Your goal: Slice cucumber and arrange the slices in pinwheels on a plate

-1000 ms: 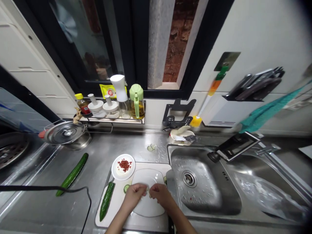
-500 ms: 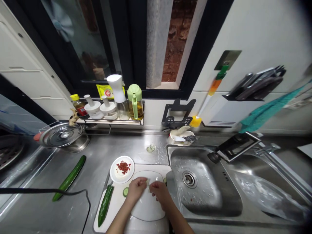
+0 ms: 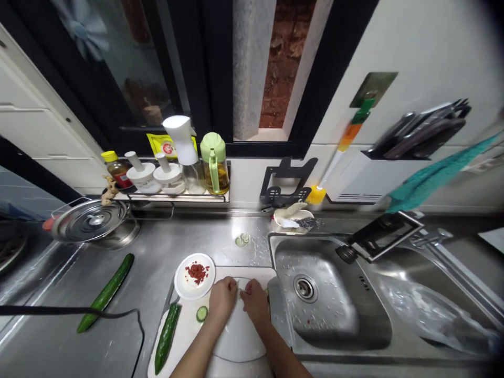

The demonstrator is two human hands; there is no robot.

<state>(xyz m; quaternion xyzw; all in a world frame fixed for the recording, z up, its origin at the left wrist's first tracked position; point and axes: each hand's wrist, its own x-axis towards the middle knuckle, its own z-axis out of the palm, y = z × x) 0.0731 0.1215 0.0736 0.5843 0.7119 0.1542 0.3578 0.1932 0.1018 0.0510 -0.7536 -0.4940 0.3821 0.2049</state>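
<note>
Both of my hands are over a white plate [image 3: 240,336] on a white cutting board [image 3: 187,336]. My left hand [image 3: 222,298] and my right hand [image 3: 255,300] are closed, fingertips meeting at the plate's far rim around a small pale piece I cannot make out. A cucumber slice [image 3: 201,313] lies just left of my left hand. A cut cucumber [image 3: 167,336] rests along the board's left side. A small white dish with red bits [image 3: 194,274] sits at the board's far left corner.
A whole cucumber [image 3: 106,291] and a black cable [image 3: 66,313] lie on the steel counter at left. A steel sink [image 3: 331,299] is right of the board. A pot lid [image 3: 88,220], a condiment rack [image 3: 173,173] and cucumber slices [image 3: 242,240] are behind.
Both hands slid away from me, from the plate's middle to its far rim, staying pinched together. The view shifted a little to the right.
</note>
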